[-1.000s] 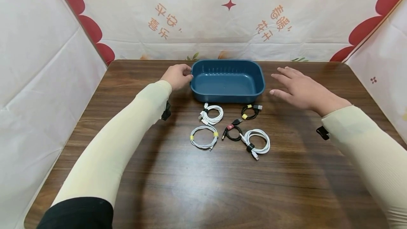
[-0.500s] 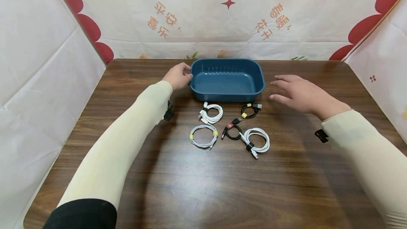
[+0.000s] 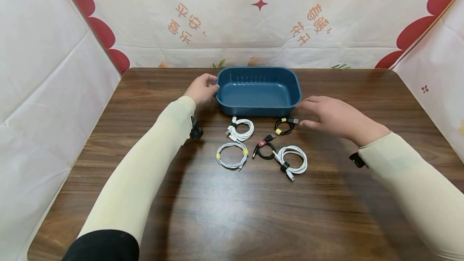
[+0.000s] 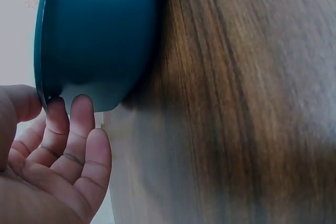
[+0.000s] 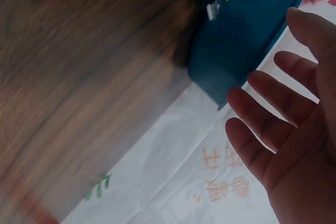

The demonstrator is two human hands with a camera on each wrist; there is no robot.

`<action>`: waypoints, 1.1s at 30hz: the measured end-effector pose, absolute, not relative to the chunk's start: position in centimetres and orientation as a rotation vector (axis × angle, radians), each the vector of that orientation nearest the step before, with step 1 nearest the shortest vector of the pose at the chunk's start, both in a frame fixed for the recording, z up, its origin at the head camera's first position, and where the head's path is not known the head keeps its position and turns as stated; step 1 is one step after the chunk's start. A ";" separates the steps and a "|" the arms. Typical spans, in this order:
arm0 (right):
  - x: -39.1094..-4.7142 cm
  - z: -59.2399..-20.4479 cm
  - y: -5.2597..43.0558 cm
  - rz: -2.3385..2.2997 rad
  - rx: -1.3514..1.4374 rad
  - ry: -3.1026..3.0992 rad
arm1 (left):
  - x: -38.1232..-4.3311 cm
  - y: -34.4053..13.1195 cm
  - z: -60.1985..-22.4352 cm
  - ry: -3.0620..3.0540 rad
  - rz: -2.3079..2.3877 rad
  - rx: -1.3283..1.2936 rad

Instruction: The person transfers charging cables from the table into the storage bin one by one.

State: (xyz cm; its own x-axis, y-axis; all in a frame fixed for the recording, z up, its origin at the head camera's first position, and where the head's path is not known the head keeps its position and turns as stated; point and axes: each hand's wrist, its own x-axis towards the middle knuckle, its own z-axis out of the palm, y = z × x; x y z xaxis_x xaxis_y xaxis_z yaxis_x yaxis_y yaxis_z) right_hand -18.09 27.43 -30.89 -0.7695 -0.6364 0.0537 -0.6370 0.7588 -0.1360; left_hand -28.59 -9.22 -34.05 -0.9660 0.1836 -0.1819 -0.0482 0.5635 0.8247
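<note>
Step in hand: likely getting hold of blue tub (image 3: pixel 255 111), at far side of tabletop (image 3: pixel 217 220). Left hand (image 3: pixel 201 89) pinches tub's left rim; right hand (image 3: pixel 333 117) near right end, fingers loosely extended, holding nothing; contact unclear. Next move probably calls for right fingers closing on rim. 5 coiled cables (image 3: pixel 262 144) in front could obstruct sliding tub nearer.

The head view is evenly bright and mostly crisp, with whitish glare on the wooden tabletop (image 3: pixel 214 208) at lower centre, a faint sheen inside the blue basin (image 3: pixel 253 95), and soft shadows beside the left sleeve (image 3: pixel 130 180) and right sleeve (image 3: pixel 409 180). Both wrist views are dimmer and hazy; in the right one, orange lettering (image 5: pixel 239 187) at lower right is blurred.
</note>
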 end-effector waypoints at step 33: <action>-17.9 -34.4 24.5 0.187 1.196 -2.964 | -27.9 -8.6 -34.7 2.567 1.461 0.039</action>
